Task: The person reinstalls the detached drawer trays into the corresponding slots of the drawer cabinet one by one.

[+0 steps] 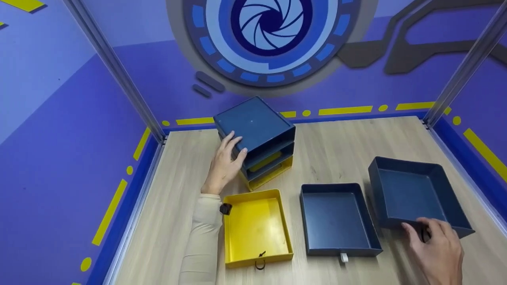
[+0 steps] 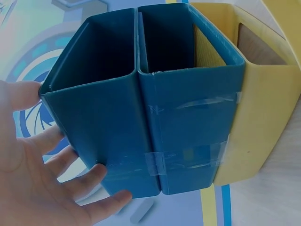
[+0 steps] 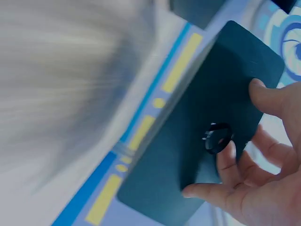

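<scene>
A three-tier cabinet frame [image 1: 253,122], two blue shells above a yellow one, stands near the back of the table. My left hand [image 1: 225,166] rests on its top left edge, fingers extended; in the left wrist view clear tape [image 2: 188,162] joins the blue shells [image 2: 106,127]. At the right, my right hand [image 1: 439,249] holds a dark blue drawer [image 1: 412,194] by its front, tilted and apparently lifted. The right wrist view shows the drawer's front face with a black ring pull [image 3: 218,138] beside the fingers.
A yellow drawer [image 1: 257,225] with a black ring pull lies in front of the cabinet. Beside it lies another dark blue drawer [image 1: 336,221] with a white tab. Printed panels [image 1: 150,79] and metal posts [image 1: 115,71] bound the wooden table [image 1: 336,146].
</scene>
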A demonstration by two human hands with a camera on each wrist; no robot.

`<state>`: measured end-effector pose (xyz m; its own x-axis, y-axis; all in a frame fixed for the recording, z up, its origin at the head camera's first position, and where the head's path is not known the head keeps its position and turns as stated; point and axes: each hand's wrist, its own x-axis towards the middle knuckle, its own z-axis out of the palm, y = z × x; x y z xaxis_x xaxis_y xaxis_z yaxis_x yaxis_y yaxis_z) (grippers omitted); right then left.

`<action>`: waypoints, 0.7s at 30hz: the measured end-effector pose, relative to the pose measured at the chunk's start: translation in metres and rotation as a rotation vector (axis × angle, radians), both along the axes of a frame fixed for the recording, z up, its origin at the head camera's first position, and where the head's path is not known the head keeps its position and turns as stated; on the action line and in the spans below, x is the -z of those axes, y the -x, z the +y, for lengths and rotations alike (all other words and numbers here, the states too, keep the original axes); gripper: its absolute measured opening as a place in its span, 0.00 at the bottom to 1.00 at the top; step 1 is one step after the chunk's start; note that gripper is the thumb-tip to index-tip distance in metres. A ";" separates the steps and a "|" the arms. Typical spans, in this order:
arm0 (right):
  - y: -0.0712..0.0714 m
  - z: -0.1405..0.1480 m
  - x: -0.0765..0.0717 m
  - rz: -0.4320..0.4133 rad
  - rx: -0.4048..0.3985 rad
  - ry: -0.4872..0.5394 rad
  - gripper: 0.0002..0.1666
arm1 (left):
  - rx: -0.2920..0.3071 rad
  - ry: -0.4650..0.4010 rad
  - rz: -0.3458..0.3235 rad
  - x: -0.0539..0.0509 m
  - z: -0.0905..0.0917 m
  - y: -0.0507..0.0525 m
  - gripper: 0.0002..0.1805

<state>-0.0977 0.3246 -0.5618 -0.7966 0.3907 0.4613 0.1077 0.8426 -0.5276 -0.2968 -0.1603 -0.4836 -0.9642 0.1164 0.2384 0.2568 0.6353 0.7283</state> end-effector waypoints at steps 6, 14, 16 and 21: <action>0.002 -0.016 -0.024 0.048 -0.066 -0.017 0.20 | -0.010 0.017 0.009 0.000 0.000 0.000 0.30; -0.001 -0.041 -0.044 0.123 -0.171 -0.040 0.21 | 0.017 -0.011 0.002 -0.001 0.000 0.001 0.29; -0.002 -0.049 -0.047 0.135 -0.198 -0.050 0.21 | 0.023 -0.014 0.008 -0.001 0.000 0.002 0.28; 0.001 -0.067 -0.052 0.216 -0.322 -0.093 0.23 | 0.010 -0.023 0.018 0.000 0.000 0.001 0.26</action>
